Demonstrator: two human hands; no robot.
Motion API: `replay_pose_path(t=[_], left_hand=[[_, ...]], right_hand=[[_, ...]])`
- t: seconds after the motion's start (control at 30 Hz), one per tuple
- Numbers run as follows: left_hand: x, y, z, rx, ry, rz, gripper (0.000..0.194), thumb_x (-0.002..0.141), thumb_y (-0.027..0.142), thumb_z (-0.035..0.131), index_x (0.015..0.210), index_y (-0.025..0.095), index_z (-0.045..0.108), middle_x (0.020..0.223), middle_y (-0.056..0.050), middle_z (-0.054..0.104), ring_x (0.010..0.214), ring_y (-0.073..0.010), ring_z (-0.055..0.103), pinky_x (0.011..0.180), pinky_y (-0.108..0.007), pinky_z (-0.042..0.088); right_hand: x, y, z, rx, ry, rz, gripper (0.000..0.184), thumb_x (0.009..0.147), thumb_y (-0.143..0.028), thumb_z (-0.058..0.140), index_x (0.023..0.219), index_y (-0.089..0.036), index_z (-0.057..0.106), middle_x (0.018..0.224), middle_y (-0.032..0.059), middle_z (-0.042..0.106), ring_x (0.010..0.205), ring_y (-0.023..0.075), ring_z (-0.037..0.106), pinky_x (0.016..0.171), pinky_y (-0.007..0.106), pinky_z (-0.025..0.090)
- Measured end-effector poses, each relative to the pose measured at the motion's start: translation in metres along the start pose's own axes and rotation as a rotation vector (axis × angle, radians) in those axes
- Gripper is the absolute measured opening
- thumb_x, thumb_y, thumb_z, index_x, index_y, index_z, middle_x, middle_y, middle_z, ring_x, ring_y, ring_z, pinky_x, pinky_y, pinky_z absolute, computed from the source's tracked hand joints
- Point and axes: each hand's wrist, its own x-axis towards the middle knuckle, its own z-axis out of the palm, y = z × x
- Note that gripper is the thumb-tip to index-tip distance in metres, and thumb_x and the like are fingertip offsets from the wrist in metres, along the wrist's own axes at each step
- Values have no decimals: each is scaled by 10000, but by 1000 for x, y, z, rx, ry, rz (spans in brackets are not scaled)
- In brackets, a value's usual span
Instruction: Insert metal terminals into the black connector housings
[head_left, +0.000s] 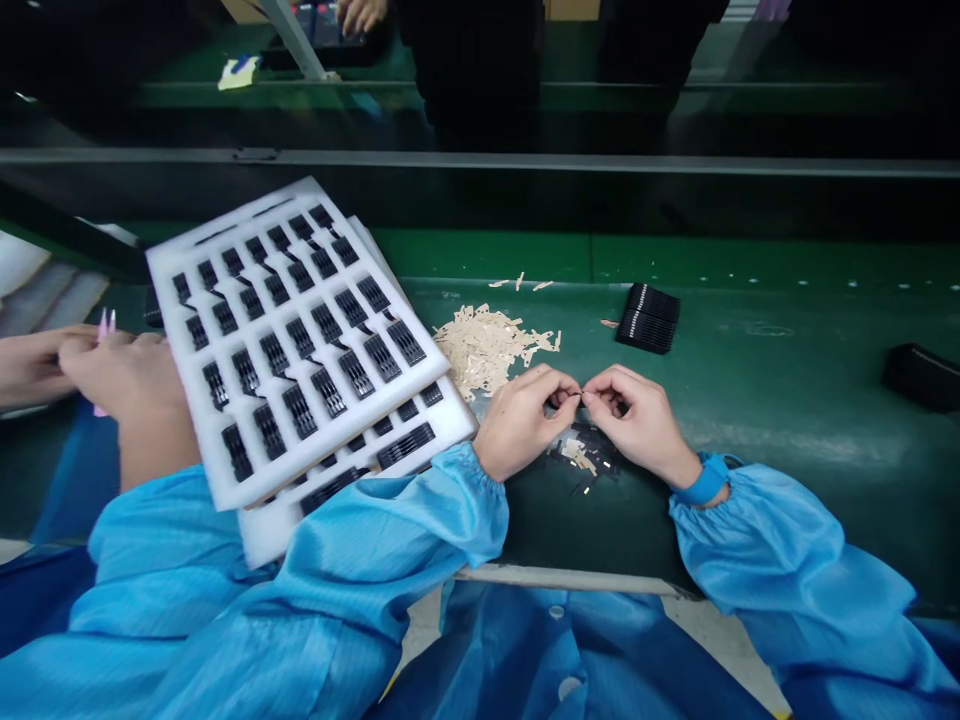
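My left hand (527, 418) and my right hand (636, 420) meet fingertip to fingertip over the green work surface. Both are closed in a pinch; a tiny dark bit shows between them, too small to name. Just below my fingers lies a small scatter of dark and pale pieces (583, 455). Left of my left hand is a heap of small cream-coloured strips (480, 345). Beyond my right hand sits a black ribbed block (649, 318) with a row of light marks along one side.
White foam trays (225, 490) with black parts in their slots are stacked, skewed, at the left. A co-worker's hands (124, 370) are beside them, with pink tweezers (103, 330). Another black block (922, 377) lies far right. Across the bench is another person's hand (361, 15).
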Motion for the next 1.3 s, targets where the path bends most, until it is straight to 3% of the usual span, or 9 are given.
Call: replay_pose_path(t=[0.2, 0.37, 0.43, 0.6, 0.77, 0.93, 1.03, 1.17, 1.3], left_hand=[[3, 0, 2, -134, 15, -40, 84, 926, 223, 593, 933, 201, 674, 849, -13, 663, 748, -120, 623, 691, -258, 502], [15, -7, -1, -554, 469, -415, 114, 949, 278, 537, 1027, 196, 553, 755, 22, 580, 596, -90, 594, 480, -198, 454], [17, -8, -1, -616, 504, -459, 123, 952, 291, 538, 1033, 200, 522, 709, 40, 542, 573, -87, 582, 456, -185, 441], [13, -4, 4, -594, 350, -421, 172, 945, 350, 577, 1021, 203, 531, 736, 32, 573, 584, -85, 596, 497, -197, 474], [6, 5, 9, -847, 60, -396, 215, 951, 406, 574, 969, 193, 560, 685, 19, 612, 680, -136, 683, 780, -324, 590], [12, 7, 9, -1254, -164, -441, 274, 1002, 393, 395, 1027, 190, 577, 1237, -151, 714, 1254, -232, 650, 1124, -465, 482], [19, -5, 8, -1146, -30, -511, 334, 1014, 420, 308, 1009, 197, 556, 1396, -155, 635, 1336, -226, 593, 1123, -459, 492], [18, -17, 9, -820, 372, -396, 288, 1036, 402, 297, 1074, 201, 500, 1481, -160, 554, 1391, -197, 537, 1146, -432, 467], [7, -13, 9, -309, 366, -89, 178, 1025, 333, 460, 1135, 207, 519, 1458, -146, 552, 1391, -208, 523, 1131, -443, 472]], right_hand=[[2, 3, 0, 66, 48, 35, 89, 855, -179, 604, 779, -204, 641, 726, 7, 597, 612, 134, 530, 564, 281, 414], [5, 11, 3, 180, 223, 166, 90, 892, -250, 598, 846, -201, 658, 763, 11, 618, 605, 130, 523, 552, 274, 423], [5, 11, 4, 94, 196, 130, 108, 907, -252, 599, 907, -202, 694, 775, 14, 628, 611, 132, 526, 570, 283, 427], [4, 3, 6, -133, 124, 0, 128, 917, -304, 660, 838, -209, 697, 746, 8, 608, 585, 129, 489, 602, 298, 424], [7, 5, 5, 6, 173, 79, 240, 945, -385, 640, 794, -205, 692, 761, 24, 653, 630, 144, 551, 615, 294, 437], [9, 12, 3, 271, 308, 247, 306, 954, -467, 598, 842, -198, 694, 719, 17, 648, 618, 148, 556, 567, 276, 429], [9, 15, 2, 326, 381, 281, 285, 939, -466, 618, 886, -197, 696, 760, 19, 644, 586, 127, 516, 520, 259, 391], [10, 15, -1, 377, 415, 297, 284, 923, -470, 645, 865, -196, 695, 741, 9, 621, 535, 101, 462, 476, 245, 349], [8, 7, -3, 437, 327, 293, 401, 928, -546, 618, 752, -188, 661, 594, -14, 564, 473, 90, 439, 448, 238, 337]])
